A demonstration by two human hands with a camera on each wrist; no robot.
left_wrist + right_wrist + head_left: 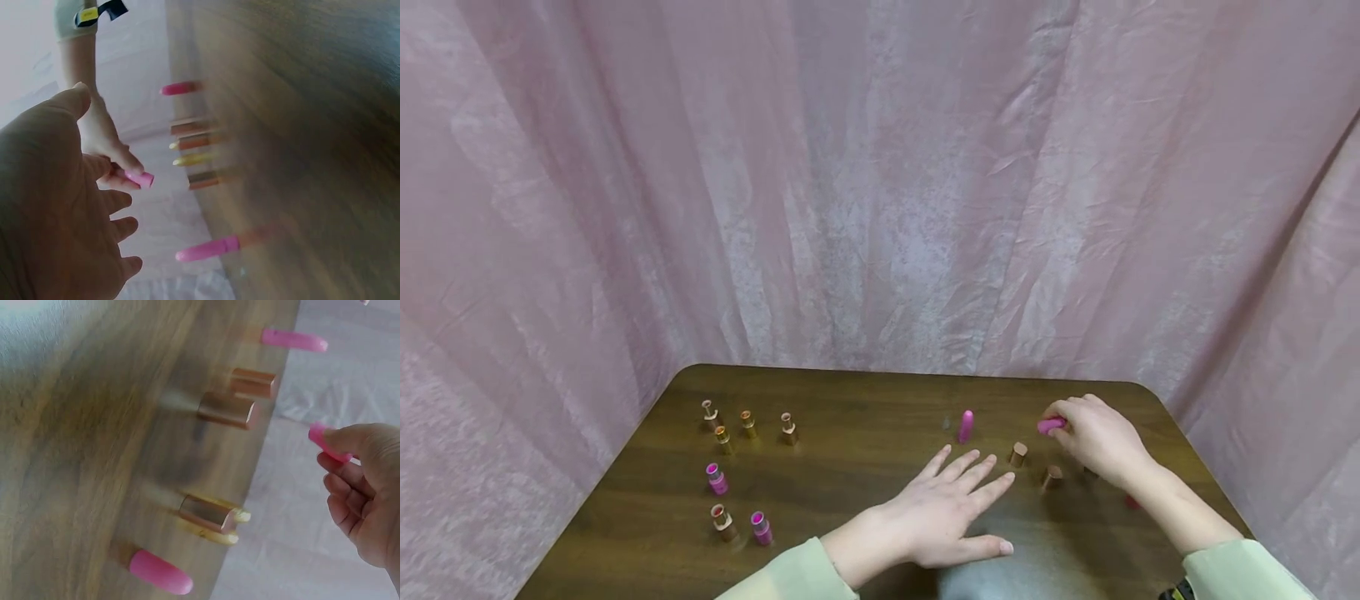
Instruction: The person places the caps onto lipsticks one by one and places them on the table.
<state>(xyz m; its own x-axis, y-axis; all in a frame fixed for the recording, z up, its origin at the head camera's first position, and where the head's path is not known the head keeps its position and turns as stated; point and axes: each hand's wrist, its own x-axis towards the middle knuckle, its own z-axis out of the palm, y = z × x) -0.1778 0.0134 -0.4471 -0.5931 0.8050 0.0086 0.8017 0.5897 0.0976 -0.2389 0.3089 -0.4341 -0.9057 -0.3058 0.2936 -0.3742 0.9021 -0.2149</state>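
Note:
My right hand (pixel 1097 437) pinches a pink lipstick cap (pixel 1050 426) between thumb and fingers, lifted above the table's right side. In the right wrist view that cap (pixel 322 439) is tilted, its near end hidden by the fingers. My left hand (pixel 947 512) hovers palm down over the middle with fingers spread, holding nothing. Another pink cap (pixel 966 426) stands upright beyond it. Rose-gold caps (pixel 1018 453) stand between my hands. Yellow-gold caps (pixel 228 538) and a further pink cap (pixel 161 572) stand nearer my right forearm, mostly covered in the head view.
On the left of the brown wooden table (pixel 850 467) stand several uncapped lipstick tubes: rose-gold ones (pixel 788 428), gold ones (pixel 748 423) and pink ones (pixel 717 479). A small clear piece (pixel 946 423) is beside the upright pink cap. Pink curtains (pixel 880 183) hang behind the table.

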